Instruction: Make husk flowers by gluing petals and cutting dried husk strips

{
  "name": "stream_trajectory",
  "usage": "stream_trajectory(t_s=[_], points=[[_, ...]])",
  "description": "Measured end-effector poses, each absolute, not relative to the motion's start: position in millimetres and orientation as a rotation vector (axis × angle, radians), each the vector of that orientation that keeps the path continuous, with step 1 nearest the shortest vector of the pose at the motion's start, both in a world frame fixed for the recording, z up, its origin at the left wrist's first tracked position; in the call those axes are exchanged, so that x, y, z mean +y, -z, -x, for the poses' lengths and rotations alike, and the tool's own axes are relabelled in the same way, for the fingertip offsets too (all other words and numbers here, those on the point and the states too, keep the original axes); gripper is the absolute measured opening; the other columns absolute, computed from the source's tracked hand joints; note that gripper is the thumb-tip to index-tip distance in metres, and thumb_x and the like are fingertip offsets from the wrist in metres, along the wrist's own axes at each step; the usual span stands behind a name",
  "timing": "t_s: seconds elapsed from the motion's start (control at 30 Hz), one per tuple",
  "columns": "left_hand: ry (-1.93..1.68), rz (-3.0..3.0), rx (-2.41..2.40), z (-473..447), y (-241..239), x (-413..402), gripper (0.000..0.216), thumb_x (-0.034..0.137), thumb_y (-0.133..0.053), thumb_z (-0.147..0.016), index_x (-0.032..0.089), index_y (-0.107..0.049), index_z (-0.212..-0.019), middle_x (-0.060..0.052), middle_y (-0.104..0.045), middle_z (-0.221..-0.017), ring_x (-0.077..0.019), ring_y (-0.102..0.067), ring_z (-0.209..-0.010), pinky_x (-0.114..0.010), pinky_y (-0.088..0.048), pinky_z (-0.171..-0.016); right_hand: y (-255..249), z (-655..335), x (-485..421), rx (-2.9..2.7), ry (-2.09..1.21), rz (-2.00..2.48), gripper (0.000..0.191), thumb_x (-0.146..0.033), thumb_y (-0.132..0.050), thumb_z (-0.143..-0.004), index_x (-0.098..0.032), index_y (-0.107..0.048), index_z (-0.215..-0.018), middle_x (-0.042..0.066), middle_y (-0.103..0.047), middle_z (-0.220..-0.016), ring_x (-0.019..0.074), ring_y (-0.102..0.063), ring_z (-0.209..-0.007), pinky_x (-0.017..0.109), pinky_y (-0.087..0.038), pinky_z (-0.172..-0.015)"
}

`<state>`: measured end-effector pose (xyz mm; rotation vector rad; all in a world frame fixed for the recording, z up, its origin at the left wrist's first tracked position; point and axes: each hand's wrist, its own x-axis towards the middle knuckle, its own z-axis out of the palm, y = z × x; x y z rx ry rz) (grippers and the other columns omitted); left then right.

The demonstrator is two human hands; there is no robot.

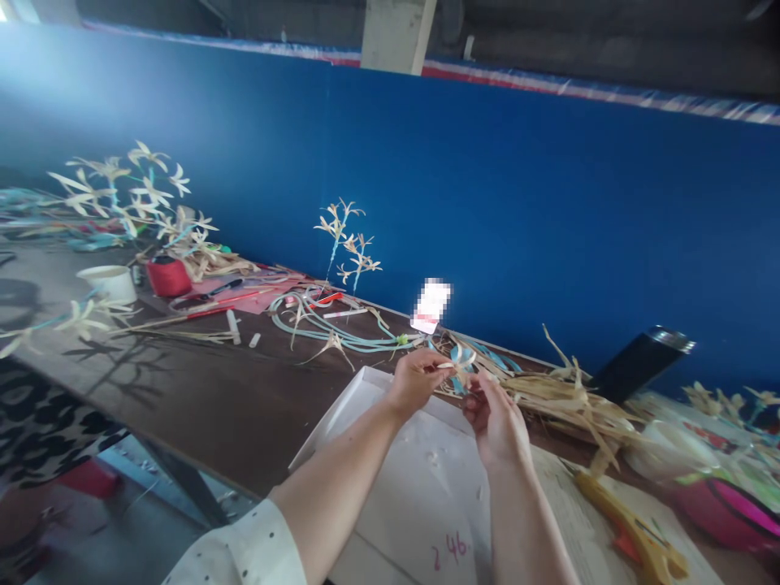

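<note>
A small pale flower (464, 357) made of dried husk strips is held up over the far edge of a white shallow box lid (414, 479). My left hand (419, 379) pinches one of its petals between thumb and fingertips. From the other side, my right hand (496, 414) has its curled fingers closed at the flower's lower part; the exact contact is partly hidden by the fingers. Behind the flower lies a strip of light blue material. A loose husk flower (332, 343) rests on the brown table (244, 422), left of my left hand.
Dried husks (548, 398) and a black flask (643, 361) lie to the right, above a yellow glue gun (634, 520). Pale tubing (341, 337) coils near standing husk flowers (359, 264). Further left are a white cup (110, 284) and red thread spool (169, 278). A blue partition (548, 211) stands behind.
</note>
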<state>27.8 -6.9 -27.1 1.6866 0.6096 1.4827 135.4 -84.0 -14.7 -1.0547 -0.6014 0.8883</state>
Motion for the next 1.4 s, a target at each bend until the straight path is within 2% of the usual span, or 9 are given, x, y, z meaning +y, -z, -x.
stream_trajectory(t_s=[0.3,0.6,0.9,1.4], points=[[-1.581,-1.787,0.606,-26.2,25.1,-7.6,0.008,0.022,-0.065,-0.070,0.017,-0.068,-0.075,-0.004,-0.067,-0.078,-0.0134,-0.061,-0.076,-0.024,-0.048,-0.072,11.9,-132.1,-87.0,-0.617,-0.999,1.000,0.023,-0.038,-0.070,-0.065,-0.018,-0.063,-0.074,-0.003,-0.058,-0.068,0.0050,-0.045,-0.046,0.016,-0.033,-0.037],[-1.602,-1.788,0.660,-24.9,23.7,-9.6,0.006,0.022,-0.065,-0.070,0.016,-0.067,-0.073,-0.004,-0.066,-0.076,-0.0135,-0.060,-0.075,-0.024,-0.048,-0.072,11.4,-129.2,-86.6,-0.602,-0.946,1.014,0.033,-0.044,-0.066,-0.069,-0.019,-0.064,-0.091,-0.001,-0.059,-0.075,0.0052,-0.044,-0.047,0.017,-0.035,-0.039],[-1.545,-1.762,0.703,-22.5,25.0,-8.8,0.007,0.018,-0.064,-0.069,0.016,-0.067,-0.075,-0.003,-0.066,-0.077,-0.0126,-0.059,-0.074,-0.022,-0.047,-0.068,16.4,-128.7,-84.6,-0.601,-0.904,1.021,0.030,-0.047,-0.066,-0.069,-0.019,-0.061,-0.080,-0.002,-0.056,-0.070,0.0050,-0.044,-0.048,0.015,-0.036,-0.040],[-1.554,-1.776,0.682,-22.9,26.1,-8.8,0.007,0.018,-0.063,-0.070,0.015,-0.065,-0.076,-0.004,-0.065,-0.077,-0.0128,-0.059,-0.074,-0.022,-0.046,-0.069,17.9,-125.1,-84.3,-0.687,-0.842,1.025,0.030,-0.043,-0.067,-0.069,-0.016,-0.064,-0.082,-0.001,-0.055,-0.072,0.0051,-0.042,-0.049,0.017,-0.033,-0.040]])
